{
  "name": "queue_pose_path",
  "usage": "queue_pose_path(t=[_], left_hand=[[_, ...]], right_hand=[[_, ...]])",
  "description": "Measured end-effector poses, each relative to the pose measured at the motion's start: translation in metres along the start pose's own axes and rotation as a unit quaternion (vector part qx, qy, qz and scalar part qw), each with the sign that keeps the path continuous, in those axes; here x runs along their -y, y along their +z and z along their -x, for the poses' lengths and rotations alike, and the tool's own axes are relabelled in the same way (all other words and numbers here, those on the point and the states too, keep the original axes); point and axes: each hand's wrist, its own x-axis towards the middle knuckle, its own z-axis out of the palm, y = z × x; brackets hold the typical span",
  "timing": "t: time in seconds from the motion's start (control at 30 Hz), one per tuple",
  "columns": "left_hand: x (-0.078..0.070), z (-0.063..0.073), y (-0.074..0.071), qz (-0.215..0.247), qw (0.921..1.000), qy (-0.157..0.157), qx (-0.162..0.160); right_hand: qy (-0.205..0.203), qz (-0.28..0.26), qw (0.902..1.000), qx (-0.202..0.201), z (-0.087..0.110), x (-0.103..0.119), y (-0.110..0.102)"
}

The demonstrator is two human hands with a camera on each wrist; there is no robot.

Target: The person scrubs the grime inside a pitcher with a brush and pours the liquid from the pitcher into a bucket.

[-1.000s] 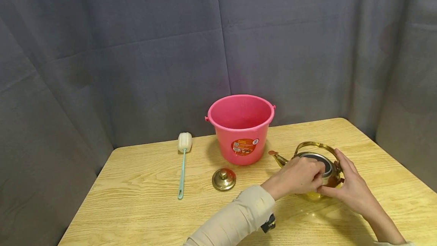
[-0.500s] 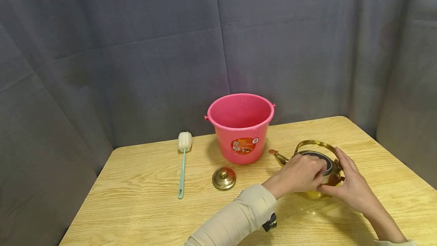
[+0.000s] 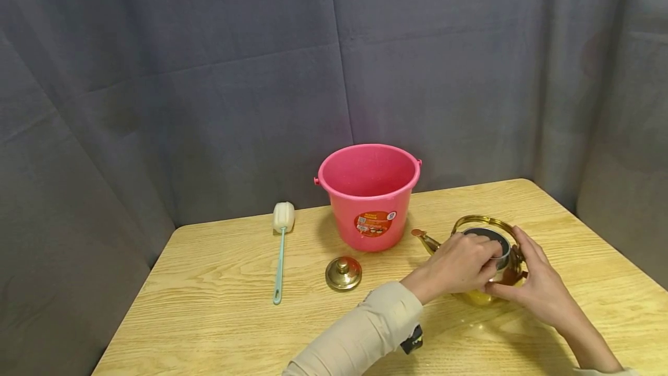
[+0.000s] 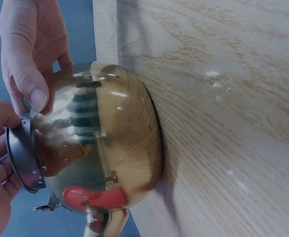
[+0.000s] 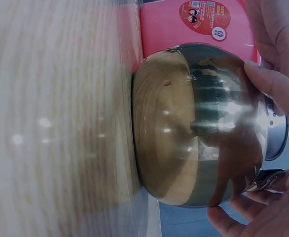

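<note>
A shiny gold teapot [image 5: 203,128] stands upright on the table at the right, its spout toward the left and its arched handle [image 3: 482,220] raised. My left hand [image 3: 461,263] pinches the rim of a metal strainer [image 4: 25,158] with small holes. Part of the strainer's silver wall shows above the teapot's mouth; its lower part is hidden inside. My right hand [image 3: 540,283] holds the teapot's right side, thumb on the front of the body and fingers by the handle's base. The gold lid [image 3: 342,273] lies knob up on the table, left of the teapot.
Behind the lid stands a pink bucket [image 3: 367,213] with an orange label. Farther left lies a sponge brush [image 3: 283,217] with a light green stick handle. Grey curtains [image 3: 235,86] close in the wooden table [image 3: 224,329] at the back and sides.
My left hand has lifted the strainer slightly, so more of its silver wall shows above the teapot's mouth. The right hand and the teapot have stayed in place.
</note>
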Motion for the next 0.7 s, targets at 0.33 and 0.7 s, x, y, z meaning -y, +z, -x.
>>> queue_pose_path(t=[0.33,0.7], left_hand=[[-0.0005,-0.0007,-0.0028,-0.017,0.9998,0.005,-0.008],[-0.0008,-0.0003,-0.0062,-0.031,0.9994,0.007,-0.016]], right_hand=[[-0.007,0.003,1.0,-0.004,-0.0004,-0.0004,0.0005],[-0.007,0.003,0.9999,-0.007,-0.0007,-0.0002,0.001]])
